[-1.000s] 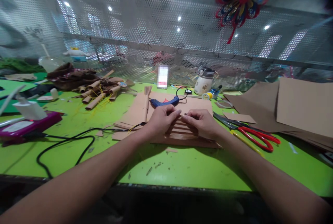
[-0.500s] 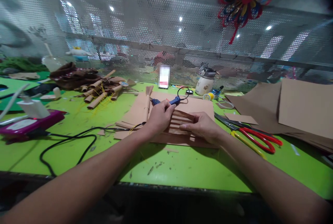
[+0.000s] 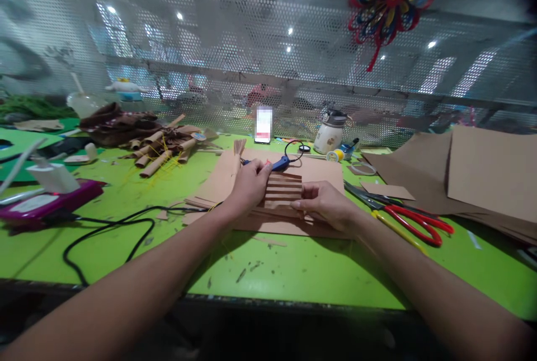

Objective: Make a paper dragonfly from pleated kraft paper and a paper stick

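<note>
Banded paper spans left hand and right hand, now farther apart.

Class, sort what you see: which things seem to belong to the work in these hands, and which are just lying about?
Likely part of the job:
banded brown paper, between left hand and right hand
brown sheets beneath
blue corded tool behind
perhaps red-handled scissors

Probably just lying about:
pale bottle with dark lid
toy figure

Scissors lie right of the paper piece, paper rolls to its left, a bottle behind.
</note>
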Tool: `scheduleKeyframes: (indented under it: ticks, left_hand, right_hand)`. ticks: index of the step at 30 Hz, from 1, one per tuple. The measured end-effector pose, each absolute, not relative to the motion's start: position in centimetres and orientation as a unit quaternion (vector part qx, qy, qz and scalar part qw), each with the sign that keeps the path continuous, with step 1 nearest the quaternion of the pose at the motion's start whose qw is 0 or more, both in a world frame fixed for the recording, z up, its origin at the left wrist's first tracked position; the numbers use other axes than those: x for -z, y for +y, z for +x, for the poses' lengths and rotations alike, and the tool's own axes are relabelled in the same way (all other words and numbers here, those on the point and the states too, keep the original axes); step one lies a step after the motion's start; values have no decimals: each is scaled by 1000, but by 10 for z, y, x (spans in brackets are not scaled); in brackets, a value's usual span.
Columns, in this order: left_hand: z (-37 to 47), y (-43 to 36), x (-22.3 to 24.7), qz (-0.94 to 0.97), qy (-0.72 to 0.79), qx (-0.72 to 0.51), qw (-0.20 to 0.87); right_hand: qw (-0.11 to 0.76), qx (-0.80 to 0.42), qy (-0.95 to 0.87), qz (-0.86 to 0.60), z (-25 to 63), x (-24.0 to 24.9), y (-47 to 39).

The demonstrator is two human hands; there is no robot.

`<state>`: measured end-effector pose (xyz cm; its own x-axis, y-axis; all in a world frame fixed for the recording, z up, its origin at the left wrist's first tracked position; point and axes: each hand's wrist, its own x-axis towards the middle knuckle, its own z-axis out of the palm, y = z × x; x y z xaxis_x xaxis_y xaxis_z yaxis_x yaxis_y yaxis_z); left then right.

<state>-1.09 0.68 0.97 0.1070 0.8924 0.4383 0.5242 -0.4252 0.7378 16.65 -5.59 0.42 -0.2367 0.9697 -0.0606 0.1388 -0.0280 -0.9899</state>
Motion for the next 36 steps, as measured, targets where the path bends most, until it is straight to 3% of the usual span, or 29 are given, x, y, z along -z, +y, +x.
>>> scheduleKeyframes:
  ticks: [9, 16, 19, 24, 27, 31, 36]
  left_hand:
    - [-16, 6, -15, 774, 458, -428, 86]
    - [-16, 9, -12, 781, 467, -410, 64]
    - [-16, 14, -4, 773, 495, -393, 55]
    - [-16, 18, 5, 807, 495, -318, 59]
    - [-17, 17, 5, 828, 492, -266, 41]
    - [-18, 11, 1, 846, 492, -207, -3]
    - [-15, 2, -5, 850, 448, -277, -34]
  right_hand:
    - [415, -574, -567, -422, 166, -10, -58]
    - [406, -556, -599, -409, 169, -11, -57]
    - [422, -484, -619, -452, 184, -15, -49]
    - [499, -234, -598, -581, 226, -21, -27]
    - [379, -113, -657, -642, 246, -20, -20]
    - [181, -74, -733, -652, 249, -11, -17]
    - [119, -23, -760, -638, 237, 3, -15]
